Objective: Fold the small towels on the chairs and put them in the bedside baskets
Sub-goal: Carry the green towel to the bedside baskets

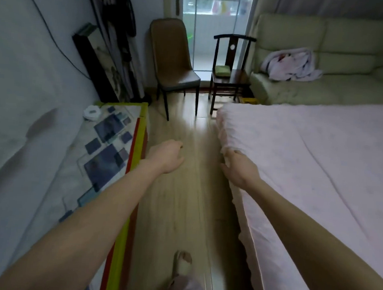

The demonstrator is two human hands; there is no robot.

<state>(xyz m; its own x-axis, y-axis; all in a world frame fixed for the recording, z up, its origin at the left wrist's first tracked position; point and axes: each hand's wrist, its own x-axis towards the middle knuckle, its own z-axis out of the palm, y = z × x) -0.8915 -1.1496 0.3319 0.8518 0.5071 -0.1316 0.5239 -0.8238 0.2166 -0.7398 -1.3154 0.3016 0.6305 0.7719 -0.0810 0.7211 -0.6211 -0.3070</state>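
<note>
Both arms reach forward over the wooden floor in the aisle beside the bed. The left hand hangs in the air on the aisle side of the bed, fingers loosely curled under, holding nothing. The right hand is at the bed's near edge, fingers relaxed and slightly spread, just against or over the pink cover's frilled border; whether it actually touches the cloth cannot be told.

Beyond the foot of the bed stand two chairs. The dark wooden chair, the one nearer the bed, has a small green towel lying on its seat, looking folded flat. The tan padded chair stands beside it, farther from the bed.

Past the bed's far corner is a pale green sofa with a crumpled white and pink cloth on its seat. Across the aisle from the bed runs a low surface with a blue-squared cover, and a white roll sits on its far end. No basket can be made out in view.
</note>
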